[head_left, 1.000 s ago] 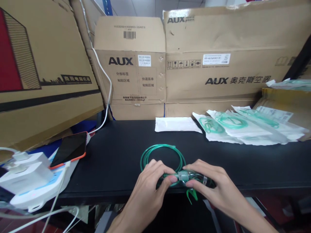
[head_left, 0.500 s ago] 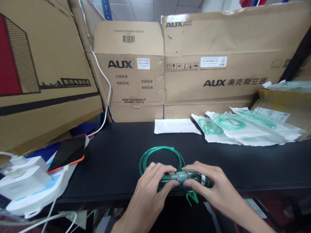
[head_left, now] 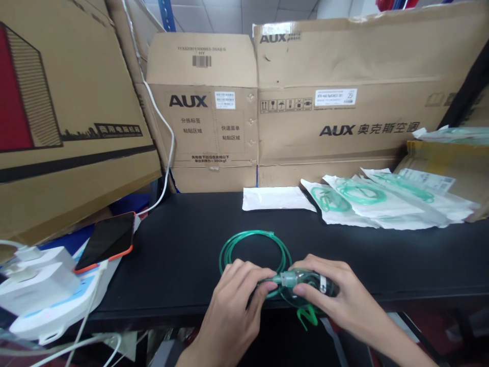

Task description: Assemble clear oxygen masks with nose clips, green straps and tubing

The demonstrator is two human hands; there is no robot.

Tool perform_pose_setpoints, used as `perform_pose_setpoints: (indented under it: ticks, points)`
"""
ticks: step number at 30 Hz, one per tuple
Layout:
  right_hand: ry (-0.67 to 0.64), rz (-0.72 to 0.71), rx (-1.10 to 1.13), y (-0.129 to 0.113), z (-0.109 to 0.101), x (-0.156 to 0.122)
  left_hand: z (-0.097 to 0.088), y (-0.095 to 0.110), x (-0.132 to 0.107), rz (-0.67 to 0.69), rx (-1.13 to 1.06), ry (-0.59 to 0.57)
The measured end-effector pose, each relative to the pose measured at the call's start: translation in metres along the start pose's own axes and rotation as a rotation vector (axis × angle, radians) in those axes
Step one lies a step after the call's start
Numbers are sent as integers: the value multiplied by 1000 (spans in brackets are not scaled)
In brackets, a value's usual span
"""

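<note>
At the front edge of the black table, my right hand [head_left: 331, 285] grips a clear green oxygen mask [head_left: 305, 278] by its body. A pale green connector [head_left: 288, 278] sticks out of the mask's left end. My left hand [head_left: 244, 290] pinches the end of the green tubing [head_left: 269, 279] between thumb and fingers, right beside that connector. Whether tubing and connector are joined is hard to tell. Behind my left hand the tubing lies in a loose coil [head_left: 254, 233] on the table. A bright green strap [head_left: 306, 317] hangs below the mask, over the edge.
A flat white pouch [head_left: 278, 199] lies at the back, with several pouches of green tubing [head_left: 361, 192] to its right. On the left are a phone [head_left: 106, 241], a power strip [head_left: 72, 300] and white cables. Cardboard boxes [head_left: 206, 122] line the back.
My right hand and the mask have shifted slightly right. The left fingers have closed tighter around the tube end, and more of the connector shows between my hands.
</note>
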State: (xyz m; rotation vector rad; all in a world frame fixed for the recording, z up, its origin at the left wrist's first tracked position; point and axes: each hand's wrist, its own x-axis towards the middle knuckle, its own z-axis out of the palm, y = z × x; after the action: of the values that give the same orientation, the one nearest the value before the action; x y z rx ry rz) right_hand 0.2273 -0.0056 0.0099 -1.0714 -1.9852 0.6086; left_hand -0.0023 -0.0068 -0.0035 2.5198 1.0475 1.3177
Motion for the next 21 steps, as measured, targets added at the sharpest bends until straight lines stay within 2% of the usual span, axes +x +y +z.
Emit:
perform_pose_setpoints:
  ticks: [4, 10, 17, 21]
  points:
    - [-5, -40, 24, -2, 0, 2, 0, 2, 0, 14, -27, 51]
    - [-15, -24, 18, 0, 2, 0, 3, 4, 1, 14, -8, 78]
    - [-20, -34, 2, 5, 4, -2, 4, 2, 2, 36, 15, 66]
    - [-35, -22, 14, 4, 1, 0, 2, 3, 3, 10, 2, 21]
